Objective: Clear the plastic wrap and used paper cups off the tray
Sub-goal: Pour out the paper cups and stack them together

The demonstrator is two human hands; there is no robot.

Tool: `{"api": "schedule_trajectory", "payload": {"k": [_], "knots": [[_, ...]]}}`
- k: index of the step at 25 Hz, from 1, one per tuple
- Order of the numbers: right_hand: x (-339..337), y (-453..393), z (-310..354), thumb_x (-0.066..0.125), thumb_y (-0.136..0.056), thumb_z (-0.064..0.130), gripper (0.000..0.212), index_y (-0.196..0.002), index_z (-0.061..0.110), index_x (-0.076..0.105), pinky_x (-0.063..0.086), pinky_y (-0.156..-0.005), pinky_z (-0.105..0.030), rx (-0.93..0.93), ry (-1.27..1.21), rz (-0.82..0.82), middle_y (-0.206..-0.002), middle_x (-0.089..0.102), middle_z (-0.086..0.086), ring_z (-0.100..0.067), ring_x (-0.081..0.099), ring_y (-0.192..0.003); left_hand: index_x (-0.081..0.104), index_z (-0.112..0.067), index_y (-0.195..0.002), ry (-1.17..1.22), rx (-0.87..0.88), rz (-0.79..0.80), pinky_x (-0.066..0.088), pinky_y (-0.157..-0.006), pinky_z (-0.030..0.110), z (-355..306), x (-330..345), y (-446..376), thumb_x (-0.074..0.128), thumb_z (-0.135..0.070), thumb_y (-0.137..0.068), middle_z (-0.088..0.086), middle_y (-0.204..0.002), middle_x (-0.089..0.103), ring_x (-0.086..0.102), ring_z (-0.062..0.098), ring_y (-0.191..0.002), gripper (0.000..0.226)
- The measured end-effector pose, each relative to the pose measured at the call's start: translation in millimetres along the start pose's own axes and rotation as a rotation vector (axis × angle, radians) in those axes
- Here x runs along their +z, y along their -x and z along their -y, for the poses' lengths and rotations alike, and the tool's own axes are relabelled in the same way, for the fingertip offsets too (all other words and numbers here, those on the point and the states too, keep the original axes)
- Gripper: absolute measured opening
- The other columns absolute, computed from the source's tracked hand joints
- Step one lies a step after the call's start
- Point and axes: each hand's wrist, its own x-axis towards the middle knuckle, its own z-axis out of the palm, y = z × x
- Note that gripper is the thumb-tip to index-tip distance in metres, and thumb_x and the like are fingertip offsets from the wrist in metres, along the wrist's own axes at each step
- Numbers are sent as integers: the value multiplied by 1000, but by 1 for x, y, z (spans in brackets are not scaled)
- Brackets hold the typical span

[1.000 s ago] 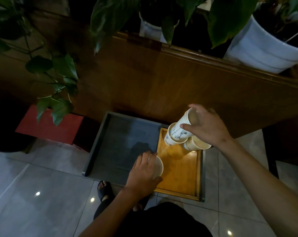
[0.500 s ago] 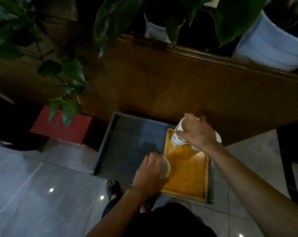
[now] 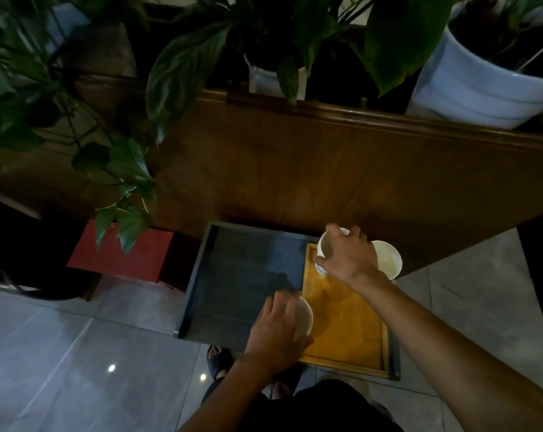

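Two hands are at work over the trays, and we go from left to right. At far left a red box sits on the floor under hanging leaves. Next comes the dark tray, with the orange wooden tray touching its right side. Our left hand curls around one paper cup at the border of both trays. Our right hand grips a second cup from above, over the far end of the wooden tray. Just beside it, to the right, a third cup shows its open mouth.
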Motion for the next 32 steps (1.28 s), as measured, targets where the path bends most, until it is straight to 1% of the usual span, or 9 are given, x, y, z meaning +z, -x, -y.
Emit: {"api": "schedule_trajectory", "payload": {"k": [5, 9, 15, 19, 21, 24, 27, 29, 32], "knots": [[4, 3, 1, 75, -77, 62, 80, -141, 30, 39, 51, -96, -43, -8, 25, -16, -137, 52, -18, -34, 53, -123, 20, -30, -147, 4, -19, 0, 41, -107, 34, 0, -1, -1, 74, -55, -77, -6, -147, 24, 30, 16, -133, 92], [9, 5, -1, 72, -78, 66, 82, -143, 30, 37, 49, -98, -42, -14, 41, -60, -137, 50, -18, -34, 53, -122, 22, -34, -146, -1, -38, 1, 46, -99, 35, -1, 1, -4, 74, -58, -74, -8, -144, 28, 33, 16, -131, 92], [10, 7, -5, 62, -76, 77, 89, -147, 32, 32, 43, -104, -50, -34, 62, -56, -141, 47, -20, -38, 48, -127, 24, -39, -141, -36, -37, 13, 47, -89, 31, 2, -2, -3, 74, -58, -71, -10, -140, 30, 37, 14, -126, 88], [4, 7, -7, 53, -74, 86, 92, -148, 35, 34, 32, -113, -60, -35, 107, -61, -142, 51, -20, -40, 45, -131, 24, -42, -138, -46, -40, 20, 45, -87, 28, -2, -6, -2, 73, -60, -71, -13, -139, 29, 35, 10, -126, 85], [-3, 9, -6, 48, -75, 88, 94, -153, 38, 28, 30, -113, -62, -30, 103, -31, -145, 49, -21, -41, 41, -134, 24, -41, -138, -60, -37, 36, 49, -89, 29, -1, -6, -2, 71, -61, -72, -12, -139, 29, 35, 10, -126, 83], [-22, 20, 0, 42, -80, 85, 89, -156, 42, 22, 37, -107, -60, -18, 54, -124, -143, 50, -20, -42, 42, -133, 28, -35, -140, -85, -44, 65, 49, -98, 33, -4, -8, -4, 67, -62, -74, -8, -138, 31, 35, 13, -127, 81], [-27, 50, 7, 39, -87, 75, 66, -139, 35, 47, 56, -81, -42, -122, -177, -317, -122, 68, -7, -31, 64, -111, 37, -22, -138, -227, 45, 39, 39, -107, 35, -7, -7, -7, 64, -56, -81, 1, -133, 40, 39, 23, -125, 72], [-14, 74, 9, 40, -87, 69, 53, -122, 33, 56, 52, -66, -31, -173, -286, -209, -106, 73, 2, -22, 72, -96, 40, -22, -136, -218, 60, 46, 37, -109, 34, -7, -9, -8, 62, -54, -82, 0, -134, 41, 38, 23, -125, 67], [16, 99, 13, 45, -88, 63, 50, -114, 24, 60, 44, -64, -28, -161, -276, 146, -101, 71, -1, -20, 70, -92, 45, -31, -134, -156, 49, 52, 39, -104, 27, -4, -11, -5, 62, -51, -80, -8, -133, 39, 39, 16, -125, 60]]}}
